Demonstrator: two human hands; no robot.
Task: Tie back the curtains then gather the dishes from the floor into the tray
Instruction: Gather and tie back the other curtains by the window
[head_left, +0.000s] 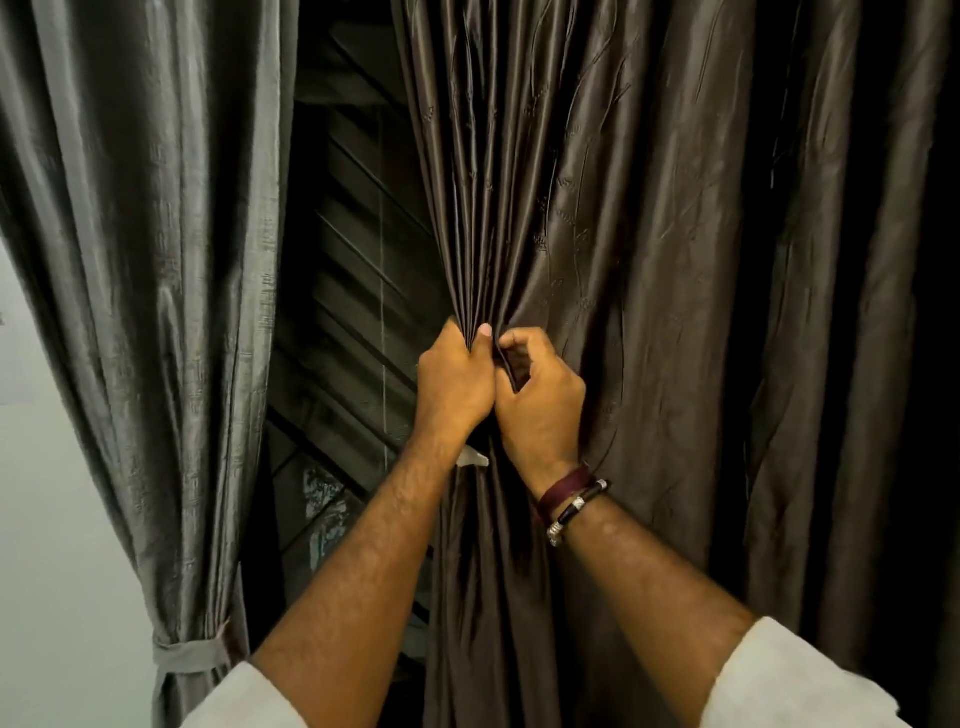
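Both hands bunch the upright-hanging dark curtain.

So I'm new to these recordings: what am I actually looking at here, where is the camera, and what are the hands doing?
There is no robot here: a person wears one wide-angle camera on the head, looking forward and down along their own arms. The left hand grips a bunch of gathered folds of the dark brown curtain. The right hand, with bracelets at its wrist, pinches the same fabric just beside it. To the left hangs a grey curtain, already cinched low down by a tie-back. Between the two curtains a dark window with slanted bars shows. No dishes or tray are in view.
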